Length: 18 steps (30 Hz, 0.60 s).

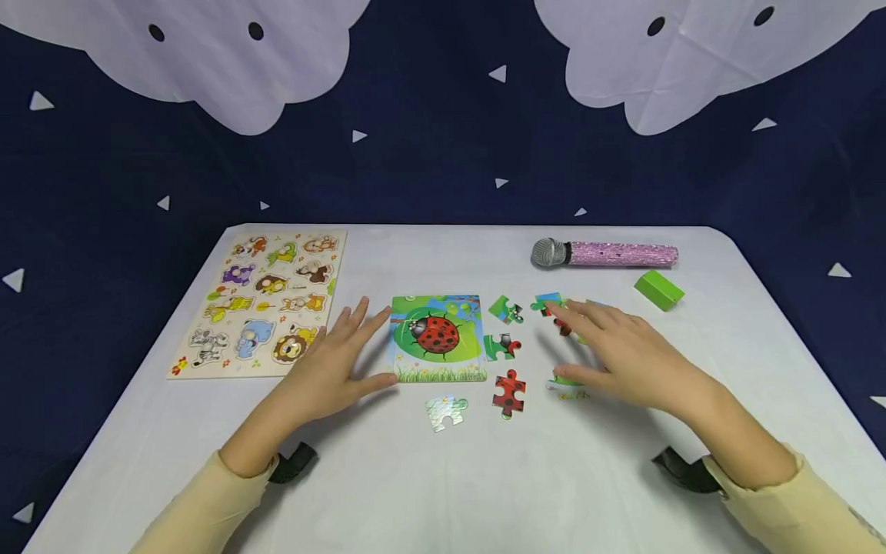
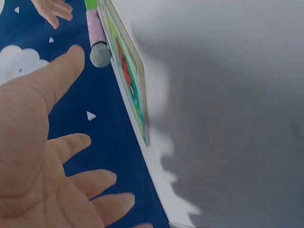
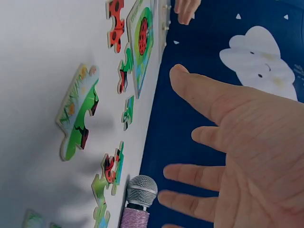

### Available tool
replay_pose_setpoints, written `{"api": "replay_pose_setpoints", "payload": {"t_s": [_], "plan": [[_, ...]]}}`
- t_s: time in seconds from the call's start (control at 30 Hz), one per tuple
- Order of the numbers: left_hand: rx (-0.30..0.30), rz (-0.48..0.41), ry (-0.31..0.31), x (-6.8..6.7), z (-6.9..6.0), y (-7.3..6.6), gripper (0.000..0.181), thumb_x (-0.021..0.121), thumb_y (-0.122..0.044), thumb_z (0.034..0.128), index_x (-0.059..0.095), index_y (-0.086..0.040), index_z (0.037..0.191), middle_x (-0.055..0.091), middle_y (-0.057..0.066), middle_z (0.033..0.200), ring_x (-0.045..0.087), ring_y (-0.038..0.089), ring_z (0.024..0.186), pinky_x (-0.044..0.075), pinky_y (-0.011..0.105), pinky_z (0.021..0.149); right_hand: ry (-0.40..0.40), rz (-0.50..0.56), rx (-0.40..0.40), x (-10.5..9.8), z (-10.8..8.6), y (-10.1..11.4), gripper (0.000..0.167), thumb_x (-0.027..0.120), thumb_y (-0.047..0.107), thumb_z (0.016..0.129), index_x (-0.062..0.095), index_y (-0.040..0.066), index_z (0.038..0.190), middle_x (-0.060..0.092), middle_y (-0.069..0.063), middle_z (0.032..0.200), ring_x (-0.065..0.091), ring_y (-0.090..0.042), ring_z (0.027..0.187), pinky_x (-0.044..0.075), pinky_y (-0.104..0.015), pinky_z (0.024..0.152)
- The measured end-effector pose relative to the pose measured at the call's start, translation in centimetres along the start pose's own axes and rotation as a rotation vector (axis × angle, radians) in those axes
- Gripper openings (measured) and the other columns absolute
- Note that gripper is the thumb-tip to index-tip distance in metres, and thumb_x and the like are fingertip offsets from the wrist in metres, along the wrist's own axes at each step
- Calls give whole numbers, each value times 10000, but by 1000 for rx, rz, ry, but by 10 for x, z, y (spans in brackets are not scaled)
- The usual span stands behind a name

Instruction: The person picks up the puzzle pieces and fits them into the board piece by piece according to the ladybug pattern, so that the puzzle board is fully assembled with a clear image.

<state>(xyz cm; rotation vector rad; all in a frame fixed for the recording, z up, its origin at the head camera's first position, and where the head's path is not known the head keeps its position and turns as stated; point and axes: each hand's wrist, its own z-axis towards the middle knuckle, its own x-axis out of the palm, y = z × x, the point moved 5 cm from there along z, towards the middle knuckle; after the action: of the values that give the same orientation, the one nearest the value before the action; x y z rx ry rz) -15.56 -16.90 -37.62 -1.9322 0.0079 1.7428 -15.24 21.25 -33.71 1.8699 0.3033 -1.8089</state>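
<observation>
Presently, left hand (image 1: 332,375) spreads wide and empty at nine o'clock of the ladybird board (image 1: 438,336); right hand (image 1: 626,355), thumb wide, holds nothing above loose puzzle pieces (image 1: 510,392) toward three o'clock. The board presumably sits central for both hands, pieces spread for visibility.

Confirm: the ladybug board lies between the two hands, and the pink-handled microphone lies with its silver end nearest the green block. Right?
Not quite: in the head view, the microphone has its pink handle nearest the green block and its silver end away from it. The ladybug board does lie between the left hand and right hand.
</observation>
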Motion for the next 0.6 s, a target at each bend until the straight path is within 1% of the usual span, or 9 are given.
{"api": "replay_pose_setpoints", "payload": {"t_s": [0.1,0.17,0.3,0.33,0.4,0.47,0.5,0.53,0.6], "plan": [[-3,-53,34,2,5,7,1038,832,-524,911,251,-255,1728,147,201,1799,204,504,1637,244,791,1232,18,47,-18,-1,14,-4,791,775,464,984,442,208,1654,585,-161,1577,609,-434,1376,492,-713,1082],[-4,-82,57,3,9,11,1077,873,-490,879,260,-234,1726,148,210,1796,208,492,1640,251,775,1239,40,88,-18,0,25,-9,742,774,432,993,480,189,1629,610,-144,1555,629,-404,1358,510,-684,1084],[-13,-111,94,6,13,15,1127,927,-445,827,280,-214,1720,157,236,1785,215,487,1638,259,761,1246,72,171,-18,4,48,-18,675,785,353,996,530,165,1592,642,-133,1524,626,-376,1386,530,-640,1097],[-17,-117,102,7,14,16,1130,934,-435,820,285,-211,1719,160,242,1782,213,490,1638,257,761,1247,77,188,-22,5,53,-19,664,791,331,993,539,159,1583,653,-134,1508,656,-362,1336,549,-619,1072],[-22,-129,119,9,15,18,1129,937,-424,818,291,-206,1717,162,251,1778,206,494,1637,250,759,1252,82,208,-31,7,64,-22,648,804,286,984,556,149,1567,677,-139,1469,684,-337,1274,571,-593,1035],[-28,-145,142,10,16,19,1122,938,-412,820,296,-199,1715,157,252,1778,192,493,1641,231,749,1266,95,218,-35,11,74,-24,641,815,249,973,568,149,1556,691,-147,1432,711,-307,1160,590,-554,964],[-30,-151,153,11,16,20,1117,936,-411,822,299,-196,1714,156,253,1778,184,493,1643,220,743,1273,103,219,-38,12,79,-24,638,818,235,969,573,146,1552,698,-149,1414,713,-300,1132,591,-545,950],[-32,-156,165,12,17,21,1116,936,-410,821,302,-191,1713,152,253,1779,176,493,1645,207,738,1281,112,220,-44,14,84,-25,636,819,220,966,577,143,1549,704,-152,1398,713,-297,1117,592,-538,940],[-38,-163,187,13,18,22,1117,937,-415,817,307,-185,1711,145,253,1781,156,493,1650,173,730,1295,132,215,-53,17,93,-24,639,827,198,956,585,137,1543,714,-154,1380,714,-316,1171,593,-558,985]]}}
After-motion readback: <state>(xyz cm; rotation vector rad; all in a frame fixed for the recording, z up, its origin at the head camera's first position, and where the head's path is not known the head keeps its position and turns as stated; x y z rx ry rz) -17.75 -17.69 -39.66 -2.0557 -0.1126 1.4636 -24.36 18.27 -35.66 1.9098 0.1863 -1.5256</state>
